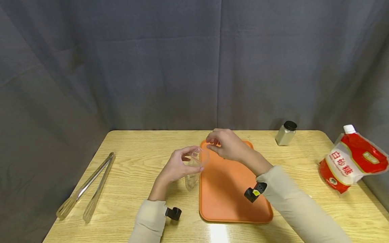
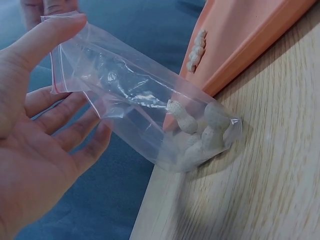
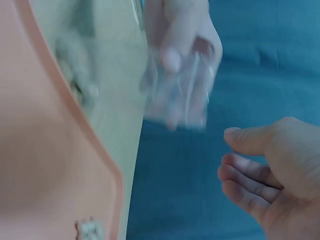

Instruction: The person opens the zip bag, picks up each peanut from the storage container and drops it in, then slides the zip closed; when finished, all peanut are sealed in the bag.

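A clear zip bag [image 2: 135, 90] hangs from my left hand [image 1: 177, 165], its mouth spread between the thumb and the fingers. Several unshelled peanuts [image 2: 212, 132] lie at the bottom of the bag, close to the table beside the orange tray [image 1: 225, 192]. One more peanut [image 2: 197, 51] rests on the tray, near its far end. My right hand [image 1: 228, 144] is above the tray's far left corner, a little apart from the bag's mouth. Its fingers [image 3: 245, 192] are loosely bent, with nothing between them and the thumb.
Metal tongs [image 1: 88, 187] lie at the left of the wooden table. A small jar [image 1: 285, 135] with a black lid stands at the back right. Farther right is a red and white sugar pouch [image 1: 349, 160] with a white cap. A grey curtain [image 1: 164, 67] hangs behind the table.
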The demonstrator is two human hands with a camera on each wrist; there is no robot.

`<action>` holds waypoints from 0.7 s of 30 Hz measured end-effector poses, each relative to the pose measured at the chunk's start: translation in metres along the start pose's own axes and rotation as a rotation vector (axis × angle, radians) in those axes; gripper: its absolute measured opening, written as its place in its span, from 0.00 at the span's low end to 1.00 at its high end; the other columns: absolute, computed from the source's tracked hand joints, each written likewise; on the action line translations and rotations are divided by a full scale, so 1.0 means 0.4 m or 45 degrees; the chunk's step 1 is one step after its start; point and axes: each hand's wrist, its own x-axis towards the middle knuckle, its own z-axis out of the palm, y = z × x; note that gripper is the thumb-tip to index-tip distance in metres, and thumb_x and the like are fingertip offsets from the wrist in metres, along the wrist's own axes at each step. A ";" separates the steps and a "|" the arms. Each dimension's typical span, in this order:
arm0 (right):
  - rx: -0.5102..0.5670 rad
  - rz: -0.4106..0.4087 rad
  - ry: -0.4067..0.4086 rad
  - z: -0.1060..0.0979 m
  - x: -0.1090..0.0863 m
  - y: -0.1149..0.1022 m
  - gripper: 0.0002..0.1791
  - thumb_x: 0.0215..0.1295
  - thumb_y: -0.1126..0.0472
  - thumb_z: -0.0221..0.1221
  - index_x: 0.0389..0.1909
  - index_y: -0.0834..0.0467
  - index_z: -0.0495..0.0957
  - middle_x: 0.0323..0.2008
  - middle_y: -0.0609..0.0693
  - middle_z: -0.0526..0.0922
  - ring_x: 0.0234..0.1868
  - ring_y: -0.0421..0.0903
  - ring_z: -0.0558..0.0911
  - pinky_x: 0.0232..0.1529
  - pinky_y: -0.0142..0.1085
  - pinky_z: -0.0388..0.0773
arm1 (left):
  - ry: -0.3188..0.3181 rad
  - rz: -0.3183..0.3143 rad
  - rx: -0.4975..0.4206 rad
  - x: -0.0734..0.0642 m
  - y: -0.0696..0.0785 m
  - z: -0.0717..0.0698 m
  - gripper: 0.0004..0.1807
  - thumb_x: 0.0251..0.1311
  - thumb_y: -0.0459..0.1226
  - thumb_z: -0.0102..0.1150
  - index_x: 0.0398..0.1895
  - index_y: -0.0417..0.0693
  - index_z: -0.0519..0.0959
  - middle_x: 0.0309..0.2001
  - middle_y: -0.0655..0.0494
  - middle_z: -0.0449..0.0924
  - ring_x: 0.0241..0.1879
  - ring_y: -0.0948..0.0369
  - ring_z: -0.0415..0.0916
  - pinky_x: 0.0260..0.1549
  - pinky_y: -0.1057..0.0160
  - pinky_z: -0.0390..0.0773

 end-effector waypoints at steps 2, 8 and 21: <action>0.000 0.064 0.015 -0.011 -0.007 0.033 0.06 0.59 0.69 0.69 0.37 0.63 0.85 0.31 0.50 0.82 0.32 0.45 0.81 0.34 0.38 0.81 | 0.008 -0.006 0.002 0.000 0.000 0.001 0.41 0.49 0.38 0.77 0.68 0.39 0.71 0.62 0.51 0.76 0.58 0.51 0.73 0.56 0.50 0.73; -0.053 0.304 0.014 0.004 -0.041 0.161 0.02 0.60 0.68 0.67 0.32 0.64 0.84 0.26 0.50 0.81 0.28 0.46 0.79 0.32 0.42 0.78 | 0.005 -0.012 -0.007 -0.002 0.002 0.001 0.41 0.49 0.37 0.77 0.68 0.40 0.71 0.63 0.51 0.75 0.59 0.51 0.72 0.57 0.49 0.73; -0.048 0.746 -0.149 0.120 -0.106 0.297 0.10 0.65 0.64 0.62 0.24 0.60 0.82 0.20 0.48 0.79 0.21 0.45 0.73 0.33 0.44 0.75 | 0.021 -0.008 -0.006 -0.001 -0.004 -0.001 0.39 0.50 0.37 0.77 0.67 0.42 0.73 0.60 0.51 0.77 0.58 0.46 0.72 0.56 0.51 0.74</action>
